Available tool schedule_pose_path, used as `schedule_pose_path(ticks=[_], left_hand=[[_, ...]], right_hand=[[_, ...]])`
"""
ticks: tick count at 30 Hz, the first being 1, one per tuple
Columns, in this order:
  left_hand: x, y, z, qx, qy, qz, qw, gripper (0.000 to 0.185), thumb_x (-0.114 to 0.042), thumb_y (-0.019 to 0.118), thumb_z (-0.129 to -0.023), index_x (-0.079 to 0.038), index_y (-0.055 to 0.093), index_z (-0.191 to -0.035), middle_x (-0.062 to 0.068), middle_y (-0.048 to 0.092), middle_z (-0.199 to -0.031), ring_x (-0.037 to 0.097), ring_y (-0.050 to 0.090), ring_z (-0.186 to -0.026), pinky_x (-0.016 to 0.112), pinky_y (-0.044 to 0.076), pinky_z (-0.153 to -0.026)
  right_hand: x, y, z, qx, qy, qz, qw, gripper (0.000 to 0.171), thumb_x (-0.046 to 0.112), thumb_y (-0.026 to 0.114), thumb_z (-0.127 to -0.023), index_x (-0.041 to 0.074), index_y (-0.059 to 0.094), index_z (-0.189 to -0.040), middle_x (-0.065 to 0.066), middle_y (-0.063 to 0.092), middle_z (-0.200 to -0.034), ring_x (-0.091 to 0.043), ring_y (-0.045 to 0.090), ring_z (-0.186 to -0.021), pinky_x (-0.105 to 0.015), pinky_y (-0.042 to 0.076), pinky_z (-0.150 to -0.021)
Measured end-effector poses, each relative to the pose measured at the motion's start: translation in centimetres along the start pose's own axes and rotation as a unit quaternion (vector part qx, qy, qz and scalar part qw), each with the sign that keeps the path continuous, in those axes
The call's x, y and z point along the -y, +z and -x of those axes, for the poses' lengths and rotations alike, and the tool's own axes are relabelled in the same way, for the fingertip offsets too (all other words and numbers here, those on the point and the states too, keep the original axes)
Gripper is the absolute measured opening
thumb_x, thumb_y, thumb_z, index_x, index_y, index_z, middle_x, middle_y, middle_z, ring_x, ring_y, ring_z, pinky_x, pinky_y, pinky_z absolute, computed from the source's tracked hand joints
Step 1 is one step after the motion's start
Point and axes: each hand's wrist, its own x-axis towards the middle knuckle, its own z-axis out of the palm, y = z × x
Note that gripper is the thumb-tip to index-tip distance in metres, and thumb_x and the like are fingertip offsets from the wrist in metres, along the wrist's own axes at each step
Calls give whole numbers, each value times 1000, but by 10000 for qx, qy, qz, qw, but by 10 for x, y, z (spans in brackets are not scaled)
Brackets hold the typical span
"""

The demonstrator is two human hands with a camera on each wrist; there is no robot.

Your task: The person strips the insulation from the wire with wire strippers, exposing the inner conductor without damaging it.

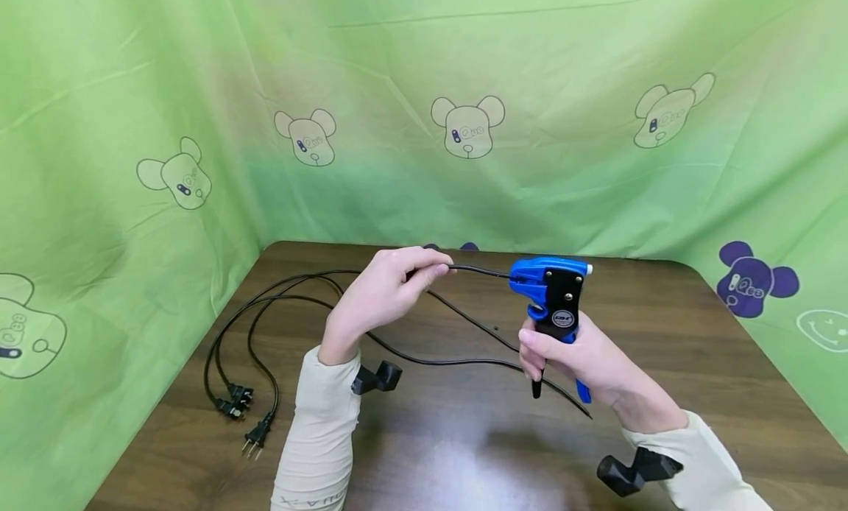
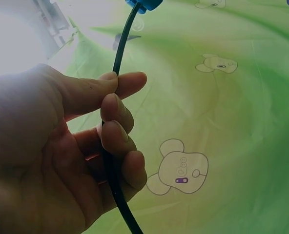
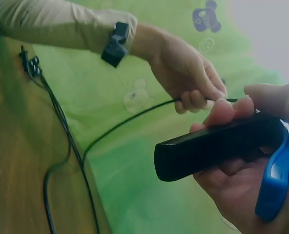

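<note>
Between the thumb and fingers of the left hand (image 1: 387, 286), a black cable (image 1: 478, 269) is pinched, its grip being closed firmly enough around the cord that the other fingers are seen curled beside it in the left wrist view. At 3 o'clock of that hand, a blue and black wire stripper (image 1: 559, 297) is held upright above the wooden table (image 1: 450, 437), its handle being clasped by the curled fingers of the right hand (image 1: 583, 356). The pinched cable is led to the blue nose at the tool's 9 o'clock side; whether it is bitten by the jaws cannot be told. In the right wrist view, a gap is seen between the black handle and the blue lever (image 3: 276, 180). Further cords (image 1: 457, 362) are spread on the table, and a loose end is laid between 5 and 6 o'clock of the tool. Toward 8 o'clock of the left hand, two black plugs (image 1: 233, 400) are bunched together, and a third plug (image 1: 258, 431) is placed near them with its metal prongs exposed. The table is backed at 12 o'clock by a green cloth (image 1: 371, 62) printed with bear heads.
</note>
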Motion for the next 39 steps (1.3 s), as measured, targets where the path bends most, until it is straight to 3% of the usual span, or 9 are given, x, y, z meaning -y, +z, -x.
schedule_pose_path(ticks=[6, 20, 34, 39], left_hand=[[2, -9, 5, -71, -61, 19, 10000, 18, -19, 60, -99, -15, 73, -111, -5, 71, -97, 8, 56, -78, 25, 48, -74], [4, 4, -3, -5, 148, 44, 9999, 19, -18, 59, -99, -14, 73, -112, -5, 69, -90, 7, 50, -68, 23, 44, -67], [5, 7, -5, -81, 192, -30, 9998, 18, -18, 60, -99, -13, 74, -110, -4, 69, -90, 7, 49, -67, 22, 44, -67], [5, 8, -4, -37, 148, 27, 9999, 18, -17, 60, -98, -13, 74, -110, -4, 69, -89, 7, 48, -65, 22, 44, -66]], right_hand=[[-7, 13, -5, 398, -272, -196, 9986, 20, -4, 39, -101, 4, 49, -85, -15, 38, -63, -27, 48, -56, -41, 52, -62], [-12, 10, -7, -215, 66, -755, 9969, 31, 3, 43, -102, 8, 44, -72, -5, 39, -55, -23, 42, -49, -36, 49, -54], [-15, 2, -10, 174, -152, -990, 9948, 32, -1, 36, -103, 4, 39, -71, -11, 33, -53, -31, 32, -45, -36, 44, -47], [-15, 0, -9, 111, 21, -990, 9950, 33, 0, 38, -103, 4, 40, -70, -8, 33, -51, -30, 33, -44, -34, 46, -48]])
